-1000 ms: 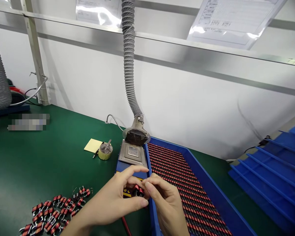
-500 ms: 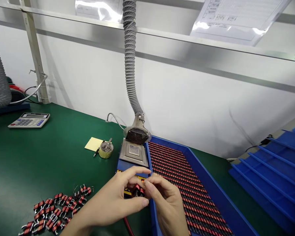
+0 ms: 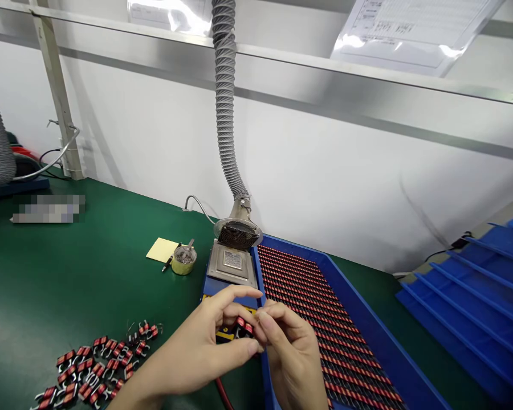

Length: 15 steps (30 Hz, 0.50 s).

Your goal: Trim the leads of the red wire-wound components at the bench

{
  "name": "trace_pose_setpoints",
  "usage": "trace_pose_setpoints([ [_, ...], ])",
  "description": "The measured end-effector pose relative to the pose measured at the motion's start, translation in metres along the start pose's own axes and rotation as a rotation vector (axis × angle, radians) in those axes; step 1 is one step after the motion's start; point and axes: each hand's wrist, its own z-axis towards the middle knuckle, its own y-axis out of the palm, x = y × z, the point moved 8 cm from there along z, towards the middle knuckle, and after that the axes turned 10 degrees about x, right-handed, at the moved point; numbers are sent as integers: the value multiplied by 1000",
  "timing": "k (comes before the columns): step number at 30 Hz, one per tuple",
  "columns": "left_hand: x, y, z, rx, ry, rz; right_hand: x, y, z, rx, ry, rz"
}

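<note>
Between the thumb and fingers of my left hand (image 3: 205, 347) is a small red-wound coil (image 3: 244, 326) with black parts, partly hidden by the fingers. My right hand (image 3: 293, 353) is closed in a pinch right beside the coil's right end; what its fingertips hold is too small to make out. Both hands are over the front of a solder pot (image 3: 232, 267) with a square metal top. At lower left lies a loose pile of similar coils (image 3: 96, 370) with pale leads. Close by on the right, a blue tray (image 3: 367, 336) holds many coils in neat rows.
A fume hose (image 3: 226, 114) with a round hood hangs above the solder pot. A small cup (image 3: 183, 260) of grey material, a pen and a yellow notepad (image 3: 160, 249) lie left of it. Stacked blue trays (image 3: 474, 296) stand at far right.
My right fingertips have shifted slightly right, and the coil in my left hand shows a little more. The rest stays put, apart from a slight camera shift.
</note>
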Motion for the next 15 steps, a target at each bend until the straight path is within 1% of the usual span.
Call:
trace_pose_setpoints([
  [2,-1,2,1,-6,0,-72,-2,-1,0,14,-35,-21],
  [3,-1,2,1,-4,-3,-100,-4,-1,-1,25,-75,-59],
  [6,-5,2,3,18,-18,-112,-17,-4,-4,95,-267,-249],
  [7,-6,0,3,35,-19,-90,-22,-5,-6,125,-329,-307],
  [9,-5,-4,4,93,4,6,-28,-7,-8,176,-398,-383],
  [12,-1,-10,4,179,67,204,-33,-5,-11,209,-435,-430],
  [15,2,-11,4,182,94,283,-35,-6,-13,241,-441,-426],
])
